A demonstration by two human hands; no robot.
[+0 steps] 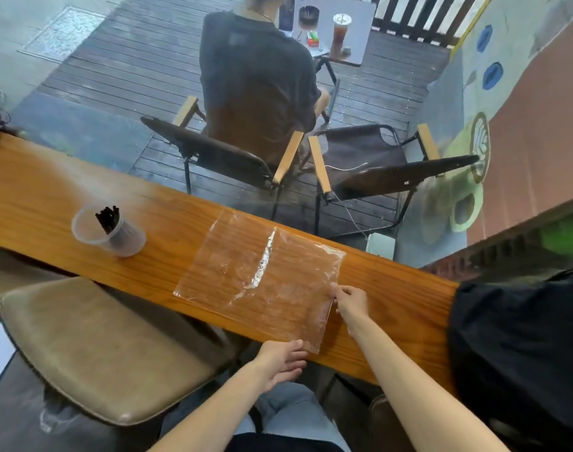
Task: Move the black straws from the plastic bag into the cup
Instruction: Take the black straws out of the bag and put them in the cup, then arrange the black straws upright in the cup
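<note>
A clear plastic bag (262,275) lies flat on the wooden counter (66,194), and I see no straws inside it. To its left stands a translucent plastic cup (110,234) with a bundle of black straws (108,218) upright in it. My right hand (350,303) pinches the bag's right edge. At the counter's near edge, my left hand (283,362) touches the bag's near corner with its fingers apart and holds nothing.
A tan padded stool (99,347) sits below the counter at the left. A black cloth (520,347) covers the counter's right end. Beyond the glass, a person sits in a folding chair (213,154) at a small table, beside another chair (386,168) with nobody in it.
</note>
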